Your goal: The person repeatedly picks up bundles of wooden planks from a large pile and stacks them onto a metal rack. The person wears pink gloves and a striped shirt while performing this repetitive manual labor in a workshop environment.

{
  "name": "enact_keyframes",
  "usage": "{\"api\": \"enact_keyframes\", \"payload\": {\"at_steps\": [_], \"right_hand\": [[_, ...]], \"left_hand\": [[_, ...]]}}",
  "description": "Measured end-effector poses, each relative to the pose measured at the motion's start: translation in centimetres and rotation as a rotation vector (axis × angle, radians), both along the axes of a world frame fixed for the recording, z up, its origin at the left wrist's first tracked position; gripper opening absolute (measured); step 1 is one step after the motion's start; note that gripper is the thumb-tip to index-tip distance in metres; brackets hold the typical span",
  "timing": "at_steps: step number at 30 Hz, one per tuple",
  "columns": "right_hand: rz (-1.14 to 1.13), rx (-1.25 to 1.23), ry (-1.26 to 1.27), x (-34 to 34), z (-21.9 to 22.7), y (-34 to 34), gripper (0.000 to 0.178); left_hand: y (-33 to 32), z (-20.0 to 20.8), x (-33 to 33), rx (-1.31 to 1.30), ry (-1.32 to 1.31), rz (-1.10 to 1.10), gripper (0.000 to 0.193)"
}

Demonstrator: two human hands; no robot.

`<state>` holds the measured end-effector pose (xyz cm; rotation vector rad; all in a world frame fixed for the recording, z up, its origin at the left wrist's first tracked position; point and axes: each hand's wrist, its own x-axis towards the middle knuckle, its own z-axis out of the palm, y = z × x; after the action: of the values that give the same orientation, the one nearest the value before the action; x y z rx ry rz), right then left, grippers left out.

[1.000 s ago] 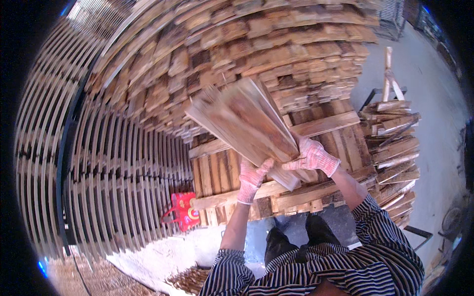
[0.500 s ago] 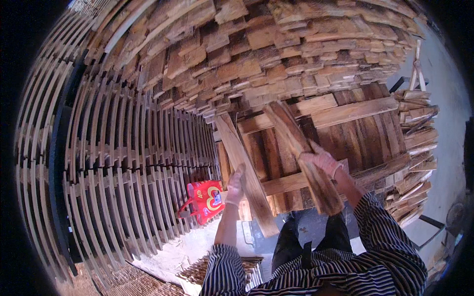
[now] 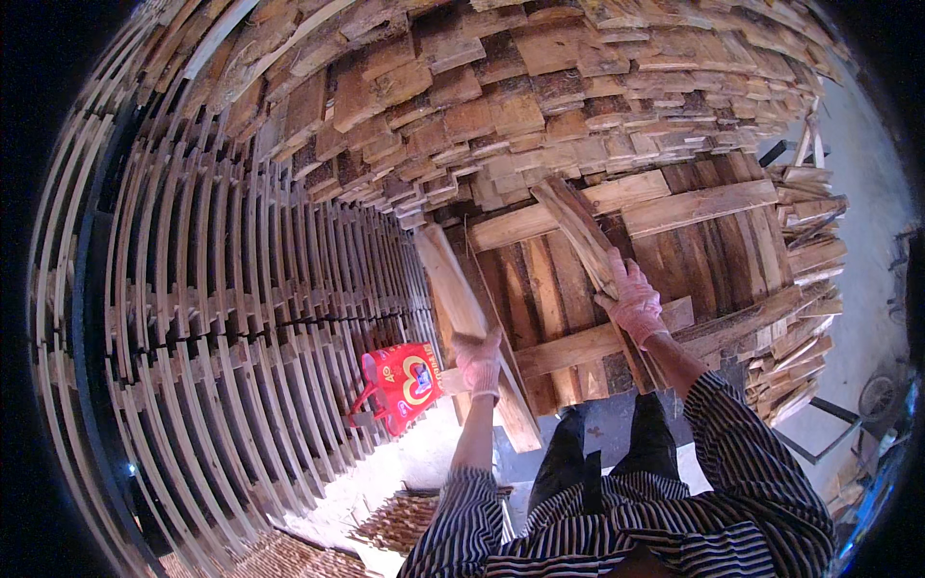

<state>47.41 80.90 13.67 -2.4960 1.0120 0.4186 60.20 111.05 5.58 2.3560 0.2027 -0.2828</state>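
My left hand [image 3: 477, 362], in a pale glove, is closed over a long wooden plank [image 3: 451, 277] that slants from the far left of the pile toward my legs. With my right hand [image 3: 633, 301], in a pinkish glove, I grip a second, darker plank [image 3: 578, 227], which looks tipped partly on its edge. Both planks lie over a low stack of boards [image 3: 544, 289]. Across that stack run light crosspieces, one at the far side [image 3: 699, 210] and one nearer me [image 3: 602, 339].
Ahead rises a tall wall of stacked boards [image 3: 462, 82]. On the left stand rows of slatted timber [image 3: 222, 289]. A red bag [image 3: 397, 390] hangs or rests beside the slats. Uneven board ends [image 3: 814, 255] pile up at the right, beyond which is pale floor [image 3: 848, 347].
My left hand has gone from the plank's left edge to over its top. The right plank has turned to show a narrower face, and its far end has shifted slightly right.
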Motion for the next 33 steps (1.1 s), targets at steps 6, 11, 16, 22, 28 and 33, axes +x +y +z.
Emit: {"api": "enact_keyframes", "payload": {"at_steps": [6,11,16,22,28,33], "right_hand": [[-0.016,0.024,-0.018,0.2,-0.2,0.0,0.105],[0.008,-0.016,-0.013,0.0,-0.6,0.1,0.101],[0.018,-0.009,-0.035,-0.1,-0.4,0.1,0.101],[0.006,-0.015,-0.046,0.0,-0.3,0.1,0.104],[-0.009,-0.006,-0.073,-0.1,-0.8,0.2,0.104],[-0.007,-0.015,-0.145,-0.4,-0.7,0.4,0.103]], "left_hand": [[0.7,4.8,-1.4,0.195,-0.048,0.099,0.087],[-4.1,2.5,-1.5,0.429,0.210,-0.046,0.108],[-2.6,3.2,-0.5,0.349,0.106,-0.065,0.075],[2.1,6.2,2.0,0.219,-0.008,-0.049,0.049],[4.5,1.3,8.8,0.012,-0.090,-0.094,0.050],[5.7,-2.8,9.8,0.102,-0.109,-0.278,0.056]]}}
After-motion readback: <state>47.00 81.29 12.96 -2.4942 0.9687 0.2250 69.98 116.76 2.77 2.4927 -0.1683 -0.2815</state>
